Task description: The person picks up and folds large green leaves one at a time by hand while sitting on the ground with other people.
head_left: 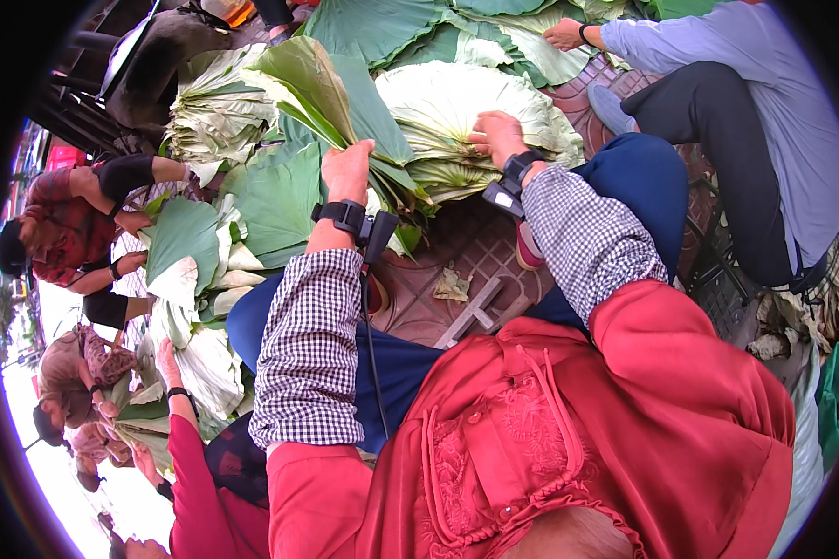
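1. Red garment (pixel 569 438) fills the near edge, bunched over the person's lap, with checked sleeves (pixel 309 345) running out from it toward the far side.
2. Left hand (pixel 347 170) is up at mid-frame, fingers closed around a folded green leaf (pixel 309 86), gripping it near the stalk end; the leaf rises up and away to the far left of the hand.
3. Right hand (pixel 496 136) lies flat, fingers spread, palm down on a big pale round leaf (pixel 457 107) that rests on top of the leaf heap just beyond the knees.
4. Both wrists carry black strapped devices (pixel 350 218), and a thin cable hangs down from the left one.
5. Between the knees, patterned brown paving (pixel 457 247) shows, with a leaf scrap (pixel 452 284) and a pale wooden piece (pixel 475 312) lying on it.
6. Far right, another person in a light blue shirt (pixel 764 84) sits, one hand (pixel 565 35) resting on the leaves at the far edge.
7. Left side: more people sit over piles of green and pale leaves (pixel 196 270), one in a dark red top (pixel 61 228).
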Tool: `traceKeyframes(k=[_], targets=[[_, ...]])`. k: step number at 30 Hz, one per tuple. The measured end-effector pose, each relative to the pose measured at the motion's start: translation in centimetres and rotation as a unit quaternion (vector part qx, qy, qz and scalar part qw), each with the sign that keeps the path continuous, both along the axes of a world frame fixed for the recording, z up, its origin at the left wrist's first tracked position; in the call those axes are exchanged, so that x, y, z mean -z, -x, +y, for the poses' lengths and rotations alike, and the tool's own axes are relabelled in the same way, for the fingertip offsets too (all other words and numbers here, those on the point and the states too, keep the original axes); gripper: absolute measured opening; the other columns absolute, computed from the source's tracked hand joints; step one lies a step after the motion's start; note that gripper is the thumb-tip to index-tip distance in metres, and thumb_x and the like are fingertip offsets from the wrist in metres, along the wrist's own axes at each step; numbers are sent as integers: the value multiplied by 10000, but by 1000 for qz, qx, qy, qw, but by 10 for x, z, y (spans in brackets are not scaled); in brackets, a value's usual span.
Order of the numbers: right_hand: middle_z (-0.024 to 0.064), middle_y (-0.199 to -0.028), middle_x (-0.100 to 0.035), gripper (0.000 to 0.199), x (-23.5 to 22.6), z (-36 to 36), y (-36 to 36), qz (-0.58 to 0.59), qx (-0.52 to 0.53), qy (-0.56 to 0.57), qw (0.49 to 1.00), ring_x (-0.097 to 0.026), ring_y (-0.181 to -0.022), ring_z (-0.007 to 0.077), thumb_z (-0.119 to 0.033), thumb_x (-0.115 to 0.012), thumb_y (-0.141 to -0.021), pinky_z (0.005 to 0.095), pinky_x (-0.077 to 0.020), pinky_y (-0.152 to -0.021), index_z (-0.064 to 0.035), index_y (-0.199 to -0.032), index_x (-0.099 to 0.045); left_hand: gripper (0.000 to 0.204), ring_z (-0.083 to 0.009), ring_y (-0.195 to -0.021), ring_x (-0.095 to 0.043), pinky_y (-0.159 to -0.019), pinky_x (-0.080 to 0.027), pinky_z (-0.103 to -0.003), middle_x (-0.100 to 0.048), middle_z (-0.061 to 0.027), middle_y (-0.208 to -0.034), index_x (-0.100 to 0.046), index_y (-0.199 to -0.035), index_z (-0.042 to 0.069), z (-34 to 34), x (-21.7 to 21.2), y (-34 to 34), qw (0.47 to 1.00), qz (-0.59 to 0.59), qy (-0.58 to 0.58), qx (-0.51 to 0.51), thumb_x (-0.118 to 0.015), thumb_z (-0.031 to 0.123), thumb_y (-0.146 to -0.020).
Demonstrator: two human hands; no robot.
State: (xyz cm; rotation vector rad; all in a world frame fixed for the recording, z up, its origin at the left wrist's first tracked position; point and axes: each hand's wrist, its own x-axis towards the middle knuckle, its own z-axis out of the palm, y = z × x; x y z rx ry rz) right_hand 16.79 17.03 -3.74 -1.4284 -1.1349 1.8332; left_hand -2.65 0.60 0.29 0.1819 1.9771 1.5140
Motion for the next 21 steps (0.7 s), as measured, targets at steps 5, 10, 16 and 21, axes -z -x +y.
traceKeyframes(k=[5,10,16,21], targets=[[195,-1355,-407,428,24,12,-21,23,71,218,973,-554,-1086,349,-179,-371,-902,416,-473,-721,-53,-1311,-355,346,-214,-669,-604,-604,-495,-338,-634,-142,-814,-634,-907,-39,-13,8,14,999,45,5,-2,-716,196,-667],[191,-1377,-376,458,39,21,-29,37,84,231,969,-524,-1117,357,-206,-360,-919,423,-459,-770,-101,-1359,-288,337,-208,-666,-597,-599,-494,-344,-630,-133,-806,-634,-903,-43,-11,0,5,1000,5,15,-14,-715,187,-671],[156,-1202,-429,354,72,40,-46,-9,143,197,970,-562,-935,323,-188,-443,-887,433,-480,-688,-67,-1210,-365,233,-212,-642,-592,-587,-516,-344,-598,-103,-789,-541,-941,-47,-6,-14,-3,999,24,-20,14,-644,20,-743],[130,-1185,-416,387,98,20,-29,3,180,207,962,-456,-1045,318,-236,-530,-830,469,-442,-799,-95,-1175,-428,365,-233,-813,-612,-762,-474,-333,-648,-167,-917,-632,-963,-56,-35,-2,14,999,24,39,-30,-701,165,-680]])
